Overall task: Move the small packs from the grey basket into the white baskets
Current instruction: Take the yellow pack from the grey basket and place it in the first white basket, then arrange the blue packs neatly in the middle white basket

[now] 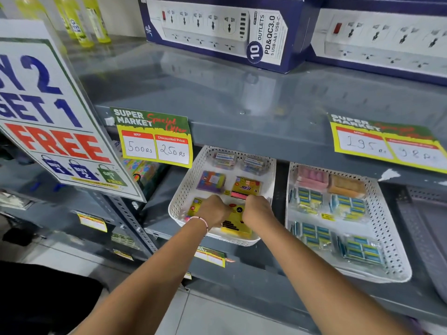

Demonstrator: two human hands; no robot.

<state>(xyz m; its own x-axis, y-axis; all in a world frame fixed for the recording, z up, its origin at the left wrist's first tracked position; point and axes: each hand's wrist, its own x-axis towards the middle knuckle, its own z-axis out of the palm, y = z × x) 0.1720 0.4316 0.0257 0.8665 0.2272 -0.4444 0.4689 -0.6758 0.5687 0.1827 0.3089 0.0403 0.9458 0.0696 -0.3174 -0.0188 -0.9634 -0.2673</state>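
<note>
- Both hands reach into the left white basket on the shelf: left hand and right hand flank a yellow pack at its front edge.
- Fingers curl down out of sight; I cannot tell if they grip it.
- Pack looks light, stiff, glossy; best pinched by its side edges.
- Grey basket lies right of the second white basket.

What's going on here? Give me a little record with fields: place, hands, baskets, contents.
place: grey metal shop shelf
left hand: inside the left white perforated plastic basket, on a yellow pack
right hand: same basket, on the same pack
right white perforated basket: blue-and-yellow packs, untouched
grey basket: far right, mostly out of view
</note>
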